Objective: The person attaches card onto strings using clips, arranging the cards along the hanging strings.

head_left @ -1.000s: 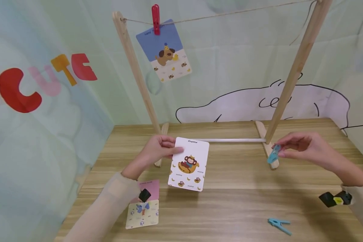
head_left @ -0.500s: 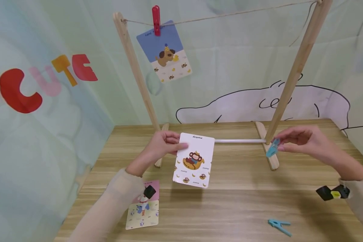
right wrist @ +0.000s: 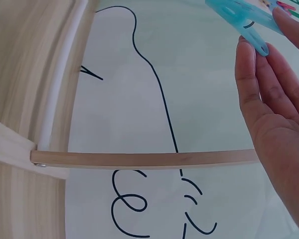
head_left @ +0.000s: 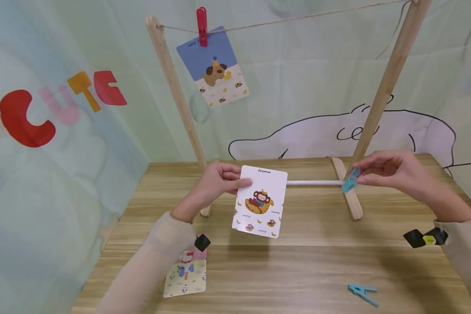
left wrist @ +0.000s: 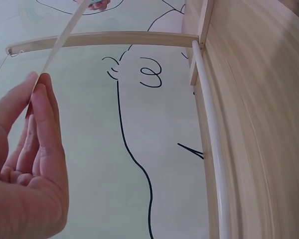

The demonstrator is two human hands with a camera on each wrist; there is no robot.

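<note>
A white monkey card (head_left: pixel 259 201) is pinched at its left edge by my left hand (head_left: pixel 221 181), held above the table with its picture facing me. The left wrist view shows the card (left wrist: pixel 65 37) edge-on between thumb and fingers. Off to the right, my right hand (head_left: pixel 392 176) pinches a blue clothespin (head_left: pixel 350 181) between thumb and fingers, in front of the right post's foot. In the right wrist view the clothespin (right wrist: pixel 244 20) sits at the fingertips. Card and clothespin are apart.
A string (head_left: pixel 298 17) spans two wooden posts (head_left: pixel 176 91); a red clothespin (head_left: pixel 202 27) holds a puppy card (head_left: pixel 215 72) on it. On the table (head_left: pixel 298 270) lie a pink-and-yellow card (head_left: pixel 186 274), partly behind my left sleeve, and another blue clothespin (head_left: pixel 362 294). A white rod (head_left: pixel 315 182) joins the posts' feet.
My left hand has carried the monkey card right and slightly up. My right hand has risen a little with the blue clothespin, moving slightly left.
</note>
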